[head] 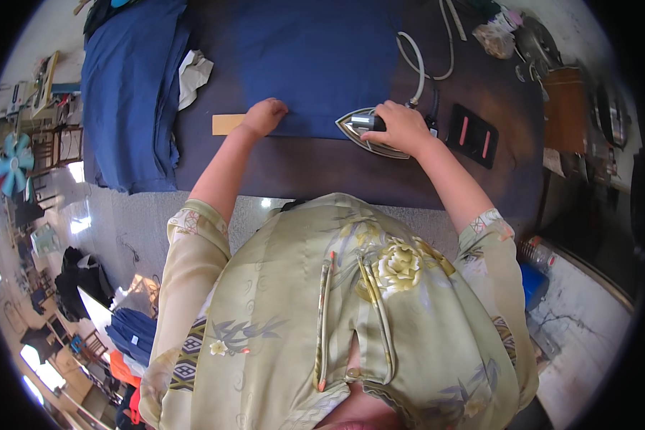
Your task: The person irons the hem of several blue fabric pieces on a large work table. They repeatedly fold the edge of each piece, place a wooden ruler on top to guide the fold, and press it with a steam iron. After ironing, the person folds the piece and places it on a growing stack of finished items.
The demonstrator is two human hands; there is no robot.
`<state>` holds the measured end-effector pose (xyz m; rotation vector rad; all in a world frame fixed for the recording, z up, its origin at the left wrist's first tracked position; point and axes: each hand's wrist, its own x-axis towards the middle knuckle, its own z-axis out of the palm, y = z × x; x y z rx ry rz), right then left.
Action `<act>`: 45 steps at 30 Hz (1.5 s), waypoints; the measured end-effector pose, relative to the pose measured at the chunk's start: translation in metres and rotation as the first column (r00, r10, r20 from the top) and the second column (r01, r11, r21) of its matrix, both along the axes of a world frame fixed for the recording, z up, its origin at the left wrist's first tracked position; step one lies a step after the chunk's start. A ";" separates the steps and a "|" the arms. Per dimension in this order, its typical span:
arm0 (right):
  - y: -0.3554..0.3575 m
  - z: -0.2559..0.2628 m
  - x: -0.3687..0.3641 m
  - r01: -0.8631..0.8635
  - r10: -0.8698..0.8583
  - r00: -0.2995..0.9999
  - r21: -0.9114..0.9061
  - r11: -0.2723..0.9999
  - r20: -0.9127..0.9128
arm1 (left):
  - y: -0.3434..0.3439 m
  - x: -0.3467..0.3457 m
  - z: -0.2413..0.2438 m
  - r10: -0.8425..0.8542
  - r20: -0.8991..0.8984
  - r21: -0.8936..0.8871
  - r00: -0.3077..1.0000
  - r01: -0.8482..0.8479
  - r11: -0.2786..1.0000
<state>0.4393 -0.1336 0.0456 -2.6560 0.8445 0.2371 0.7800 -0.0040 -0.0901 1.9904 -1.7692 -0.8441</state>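
A piece of dark blue cloth [322, 64] lies flat on the dark-covered table before me. On its near right corner stands a steam iron [364, 122], its pointed tip towards the left. My right hand [400, 126] is closed around the iron's dark handle. At the cloth's near left corner rests my left hand [265, 115], fingers curled together and touching the fabric. Whether they pinch it cannot be made out. A flat tan strip [227, 124] lies partly beneath my left wrist.
Folded blue cloth [131, 97] hangs over the table's left side, beside a crumpled white scrap [194, 78]. A pale hose [420, 70] loops up from the iron. Right of the iron lies a black iron rest [473, 135] with two pinkish strips. A plastic bag [495, 40] sits at the far right.
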 end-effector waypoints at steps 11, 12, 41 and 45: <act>0.002 -0.012 0.003 0.046 -0.046 0.999 -0.035 0.998 -0.013 | 0.007 0.070 0.021 0.132 -0.143 0.388 0.981 -0.067 0.919; 0.002 -0.012 0.004 0.050 -0.050 0.999 -0.034 0.998 -0.018 | 0.005 0.071 0.023 0.124 -0.100 0.417 0.987 -0.071 0.906; 0.003 -0.011 0.009 0.078 -0.080 0.995 -0.031 0.997 -0.064 | 0.003 0.074 0.032 0.109 0.122 0.466 0.987 -0.154 0.871; 0.003 -0.011 0.009 0.073 -0.075 0.996 -0.032 0.997 -0.053 | 0.014 0.096 0.005 0.184 -0.072 0.426 0.980 -0.137 0.894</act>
